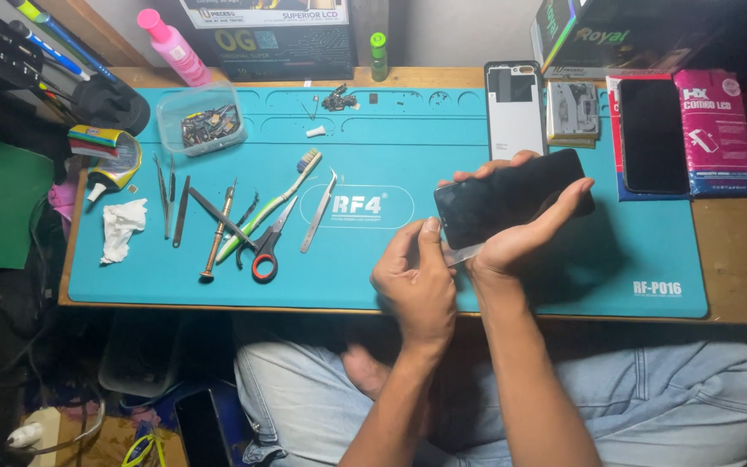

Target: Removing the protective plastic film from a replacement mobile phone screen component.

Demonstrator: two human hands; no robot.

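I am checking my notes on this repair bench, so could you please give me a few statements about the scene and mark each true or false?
1. The right hand holds a dark phone above the teal mat. True.
2. The left hand holds the scissors. False: the scissors lie on the mat, and the left hand's fingers are at the phone's lower corner.
3. A toothbrush lies among the tools on the mat. True.
4. The clear plastic box is empty. False: it holds small dark parts.
5. A crumpled white tissue lies at the mat's left end. True.
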